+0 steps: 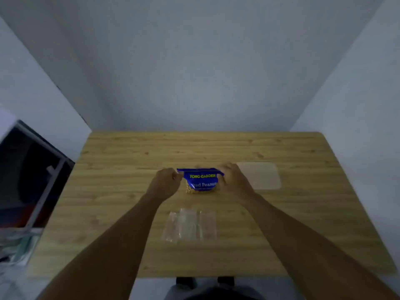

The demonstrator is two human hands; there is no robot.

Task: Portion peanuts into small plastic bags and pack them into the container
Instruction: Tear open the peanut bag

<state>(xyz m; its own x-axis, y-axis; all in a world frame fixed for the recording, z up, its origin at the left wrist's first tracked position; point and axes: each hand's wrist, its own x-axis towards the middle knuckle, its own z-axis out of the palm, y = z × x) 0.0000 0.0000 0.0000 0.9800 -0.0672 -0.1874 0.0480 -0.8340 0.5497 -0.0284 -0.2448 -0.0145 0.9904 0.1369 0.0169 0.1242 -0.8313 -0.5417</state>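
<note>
From my end of the feed, this job has barely begun. The blue peanut packet (202,180), printed "Tong Garden", stands near the middle of the wooden counter (121,245), with both hands on its top edge. The left hand (166,181) has a tight grip, thumb and fingers pinching the packet's top left corner. The right hand (234,180) is curled over the top right corner and holds it too, though it is blurred and I cannot make out each finger.

I read this as the opening step, with the two grips placed to pull or tear the top apart. I cannot tell whether the seal has given. From here the top looks closed, and peanuts show only through the clear patch low on the packet.

Almost everything is left to do. The small plastic bags (190,226) lie flat on the counter, nearer the person than the packet and apart from it, and they look unfilled. The container (259,176), pale and translucent with rounded corners, sits just beside the right hand on its far side. It looks very flat, so I cannot say whether I am seeing the tub or only its lid. I see nothing packed in it.

My count is one peanut packet, one container and two hands. The bags overlap and are clear. I make out at least three, but the exact number is beyond this view.
</note>
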